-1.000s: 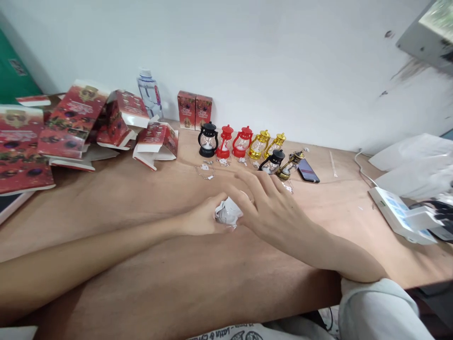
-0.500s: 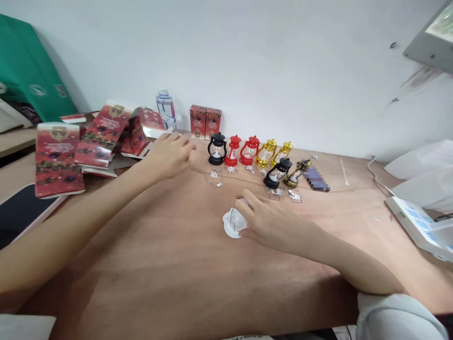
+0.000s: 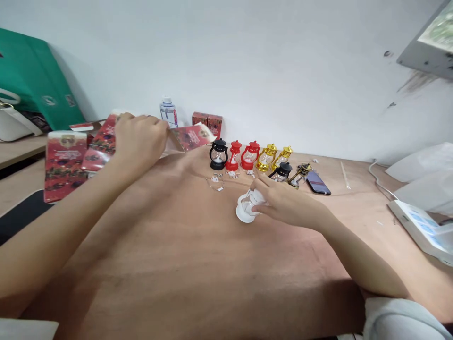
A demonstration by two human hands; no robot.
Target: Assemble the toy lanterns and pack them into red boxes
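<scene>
My left hand (image 3: 143,141) is closed on a red printed box (image 3: 193,137), which sticks out to the right of my fingers, lifted above the table. My right hand (image 3: 272,198) grips a small white lantern (image 3: 247,208) by its top, with its round base toward the left. Behind it stands a row of small lanterns: a black one (image 3: 218,155), two red ones (image 3: 249,156) and two gold ones (image 3: 266,158). Another black lantern (image 3: 281,171) and a bronze one (image 3: 299,174) sit nearer, partly behind my right hand.
More red boxes (image 3: 65,165) lie at the left by a green bag (image 3: 38,80). A bottle (image 3: 168,113) and two small red boxes (image 3: 208,122) stand against the wall. A phone (image 3: 317,182) and a power strip (image 3: 421,231) are at the right.
My left hand has moved left and closed on a red box, now raised and turned rightward. My right hand has shifted up and right with the white lantern.
</scene>
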